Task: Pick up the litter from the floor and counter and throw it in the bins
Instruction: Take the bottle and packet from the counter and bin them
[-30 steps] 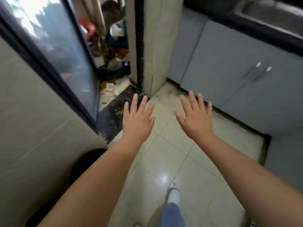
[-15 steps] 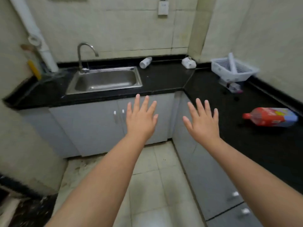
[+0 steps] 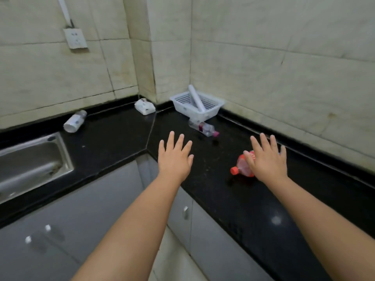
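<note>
Litter lies on the black counter [image 3: 113,147]. A red bottle [image 3: 240,167] with a red cap lies on its side, partly hidden behind my right hand [image 3: 266,159], which hovers over it with fingers spread. My left hand [image 3: 175,157] is open above the counter's corner, holding nothing. A small clear bottle with a pink cap [image 3: 204,128] lies beyond my hands. A white-labelled bottle [image 3: 74,121] lies by the back wall on the left. A crumpled white carton [image 3: 144,106] rests in the corner. No bin is in view.
A white plastic basket [image 3: 211,106] with a white roll in it stands in the far corner. A steel sink [image 3: 30,165] is set in the counter at left. Grey cabinet doors [image 3: 85,216] run below the counter. A wall socket [image 3: 75,38] hangs above.
My view has swung from the floor by the doorway up to the counter corner. Both open hands have come closer to the counter, the right one now over the red bottle.
</note>
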The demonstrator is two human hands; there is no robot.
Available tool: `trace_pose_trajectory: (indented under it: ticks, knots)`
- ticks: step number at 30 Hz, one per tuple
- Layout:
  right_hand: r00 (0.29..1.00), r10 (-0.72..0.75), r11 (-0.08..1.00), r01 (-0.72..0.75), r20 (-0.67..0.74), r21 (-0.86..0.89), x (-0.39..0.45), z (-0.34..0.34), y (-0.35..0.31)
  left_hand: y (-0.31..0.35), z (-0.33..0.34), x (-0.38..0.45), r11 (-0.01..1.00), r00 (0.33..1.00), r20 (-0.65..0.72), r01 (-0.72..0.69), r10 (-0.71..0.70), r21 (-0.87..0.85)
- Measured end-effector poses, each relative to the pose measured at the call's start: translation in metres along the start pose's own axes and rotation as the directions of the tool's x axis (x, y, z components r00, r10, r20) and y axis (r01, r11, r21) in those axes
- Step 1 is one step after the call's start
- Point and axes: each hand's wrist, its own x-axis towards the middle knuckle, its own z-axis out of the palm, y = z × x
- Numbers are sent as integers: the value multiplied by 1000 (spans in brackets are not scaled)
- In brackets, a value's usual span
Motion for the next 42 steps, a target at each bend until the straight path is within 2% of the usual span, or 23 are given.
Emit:
trace_pose_trajectory:
  ticks: [6, 11, 14, 19, 21, 25, 27, 28, 30, 33, 35, 38, 42]
  knots:
    - [947, 320, 947, -319, 36, -31, 50, 18, 25, -12, 23, 112, 979, 978, 66, -201, 198, 30]
    - [869, 478, 878, -477, 130, -37, 73, 58, 31, 6, 64, 189, 953, 937, 173, -302, 303, -29]
    - [799, 569, 813, -582, 195, 13, 92, 82, 36, 25, 90, 223, 930, 900, 239, -364, 365, -49]
    - [622, 705, 619, -774, 341, 133, 141, 126, 42, 41, 130, 282, 915, 855, 347, -404, 385, -21]
    - [634, 702, 629, -766, 326, 134, 155, 140, 40, 42, 139, 307, 903, 850, 348, -429, 395, 21]
    - [781, 520, 808, -581, 345, 97, 176, 156, 38, 44, 156, 346, 855, 818, 329, -516, 472, 57]
    - [812, 492, 857, -516, 314, -8, 181, 158, 39, 49, 170, 363, 793, 766, 310, -606, 563, 57]
    - [800, 517, 848, -526, 306, -57, 180, 158, 40, 53, 176, 371, 757, 728, 317, -652, 608, 45]
    - [720, 607, 779, -622, 337, -76, 175, 156, 40, 62, 187, 386, 679, 641, 358, -734, 679, 28]
    - [584, 711, 649, -759, 391, -45, 165, 155, 33, 79, 197, 402, 537, 532, 398, -836, 747, 110]
    - [535, 755, 594, -803, 380, -49, 163, 155, 26, 87, 198, 407, 441, 468, 436, -882, 769, 168]
    - [468, 796, 524, -850, 384, -49, 169, 152, 14, 94, 189, 412, 346, 375, 467, -926, 801, 151]
    - [422, 858, 449, -893, 292, -29, 173, 129, 2, 119, 144, 405, 288, 290, 337, -956, 896, 59]
